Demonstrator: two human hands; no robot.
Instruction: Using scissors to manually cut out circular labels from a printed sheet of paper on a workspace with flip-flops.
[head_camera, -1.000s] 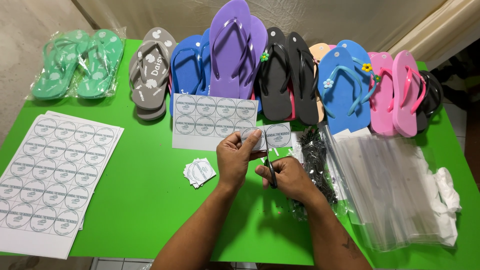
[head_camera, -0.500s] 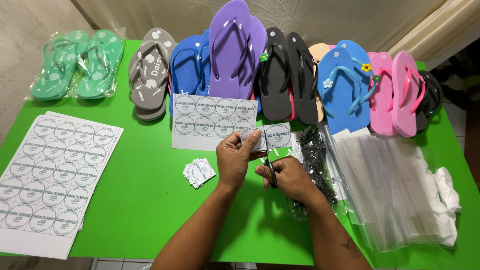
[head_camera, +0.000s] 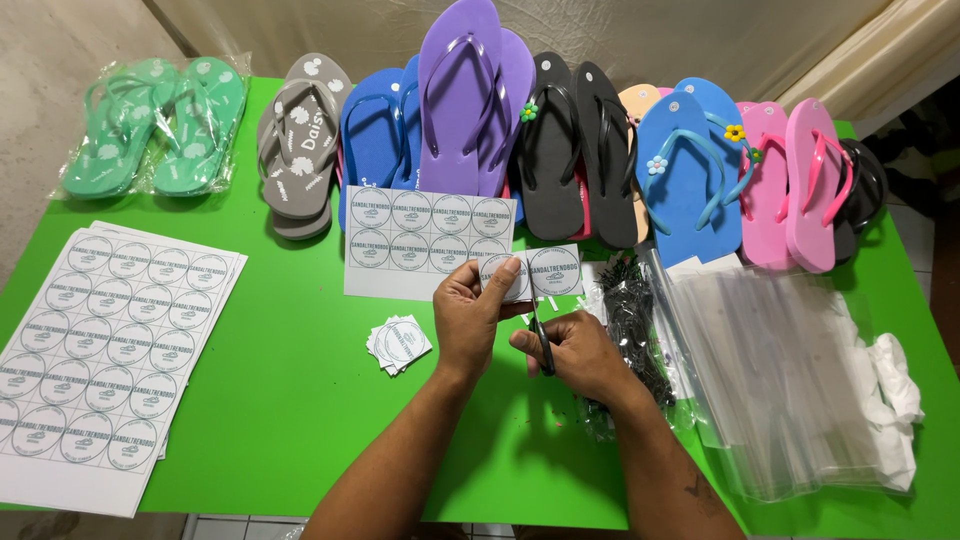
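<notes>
The left hand (head_camera: 472, 318) pinches a short strip of round paper labels (head_camera: 545, 272) between thumb and fingers, holding it up just above the green table (head_camera: 290, 400). The strip's long axis runs left to right, and its free end, one whole label, sticks out to the right of the grip. The right hand (head_camera: 572, 352) sits just below and to the right of that free end, closed around a pair of scissors (head_camera: 541, 338) whose dark blades point up toward the strip's lower edge, so the right hand is the nearer one to the part that hangs free. The blades look almost upright, crossing the strip's length at a right angle; whether they are parted cannot be told. A small stack of cut labels (head_camera: 399, 343) lies just left of the left wrist, and a larger cut sheet of labels (head_camera: 425, 240) lies beyond the hands, in front of a row of flip-flops (head_camera: 470, 100). Compared with half a second ago, both hands, the strip and the scissors sit in the same places, with no visible shift.
</notes>
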